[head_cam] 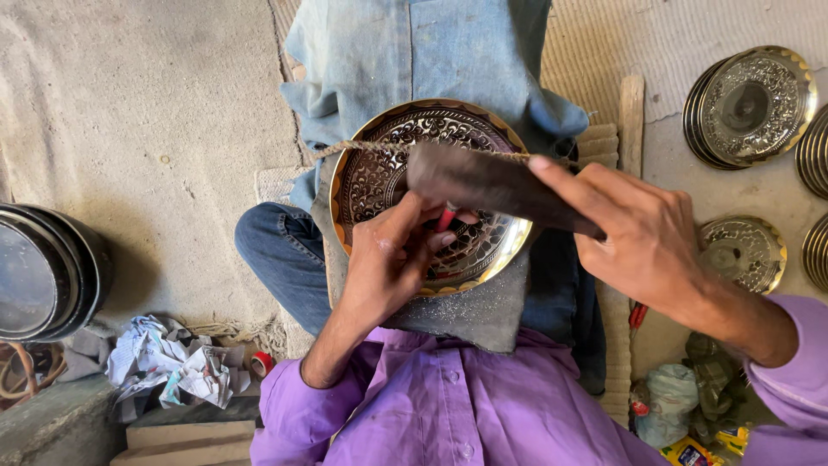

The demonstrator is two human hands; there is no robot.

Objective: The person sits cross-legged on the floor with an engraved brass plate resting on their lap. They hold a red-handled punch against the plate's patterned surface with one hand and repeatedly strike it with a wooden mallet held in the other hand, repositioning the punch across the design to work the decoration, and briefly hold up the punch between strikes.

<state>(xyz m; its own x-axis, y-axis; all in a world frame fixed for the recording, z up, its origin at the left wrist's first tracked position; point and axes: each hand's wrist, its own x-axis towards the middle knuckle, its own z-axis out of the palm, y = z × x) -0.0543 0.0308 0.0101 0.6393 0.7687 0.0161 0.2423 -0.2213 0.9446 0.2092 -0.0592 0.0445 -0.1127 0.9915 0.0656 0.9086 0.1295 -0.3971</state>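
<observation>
An engraved brass plate (388, 164) with a dark patterned centre rests tilted on a grey cloth over my lap. A twisted cord (362, 147) runs across its upper part. My left hand (388, 259) pinches a small red-tipped tool (446, 217) against the plate's surface. My right hand (642, 233) grips a dark wooden mallet-like block (492, 183) held just above the plate, over the tool.
Stacks of finished engraved plates (749, 105) lie on the floor at the right, one more plate (746, 252) beside my right wrist. Dark round pans (47, 272) stack at the left. Crumpled newspaper (172, 362) and rags (681, 401) lie near my knees.
</observation>
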